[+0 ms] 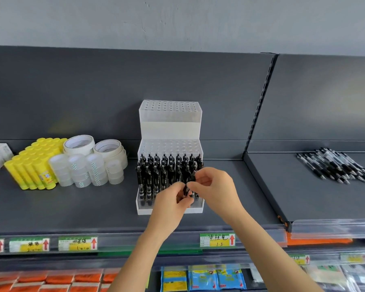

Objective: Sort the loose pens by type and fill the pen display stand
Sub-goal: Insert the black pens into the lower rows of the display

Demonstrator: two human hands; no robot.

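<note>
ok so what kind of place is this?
Most likely a shop's stationery aisle. The shelf carries price labels along its front edge, glue sticks and tape rolls sit stocked in rows, and a pen display stand holds black pens.

You are facing the stationery aisle of a shop: the white pen display stand (170, 131) sits on a dark metal shelf (72, 207) whose front edge, below the stand, carries price labels (217, 240) with handwritten figures and red arrows. Left of the stand you see stock in bulk, a block of yellow glue sticks (33, 165) and stacked tape rolls (86, 163). Right of it, past a slotted shelving upright (259, 106), lies a heap of loose pens (337, 165), and below the stand hang packeted goods (204, 278).
</note>
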